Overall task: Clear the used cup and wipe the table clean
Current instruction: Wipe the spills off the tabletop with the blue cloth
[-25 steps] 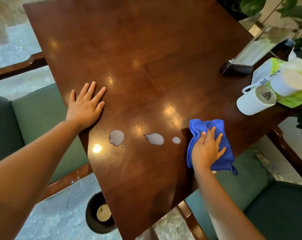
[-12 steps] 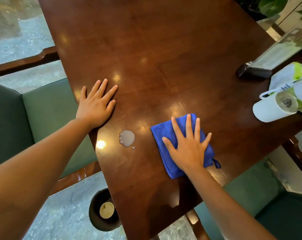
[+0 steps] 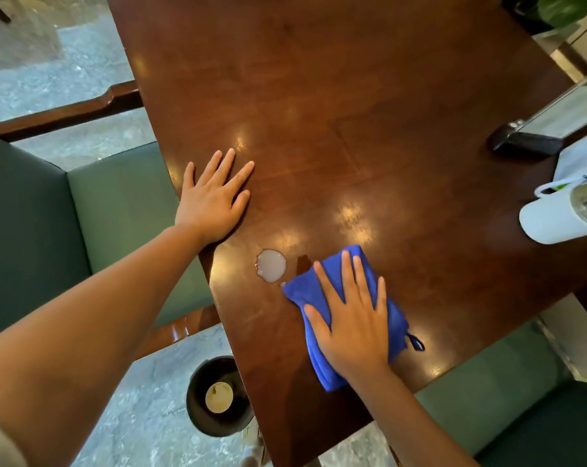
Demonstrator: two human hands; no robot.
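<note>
**Wiping of a spill on a wooden desk**

Head view, looking down on a dark brown polished desk (image 3: 352,96). Right hand (image 3: 356,318) flat, fingers straight and spread, pressing a folded blue cloth (image 3: 329,274) onto the desktop near the front edge. Left hand (image 3: 214,197) flat on the desk near its left edge, fingers straight and slightly spread, holding nothing. Milky puddle (image 3: 271,265) between the two hands, just beside the left corner of the cloth, with a small droplet at the cloth's edge. White mug (image 3: 554,220) lying on its side at the right edge of the desk, well apart from the cloth, handle up. Black-based menu stand (image 3: 524,141) behind the mug. Round dark bin (image 3: 218,396) on the stone floor below the desk's front left edge, with a used paper cup (image 3: 219,397) inside. Green upholstered seats (image 3: 117,214) left and right.
</note>
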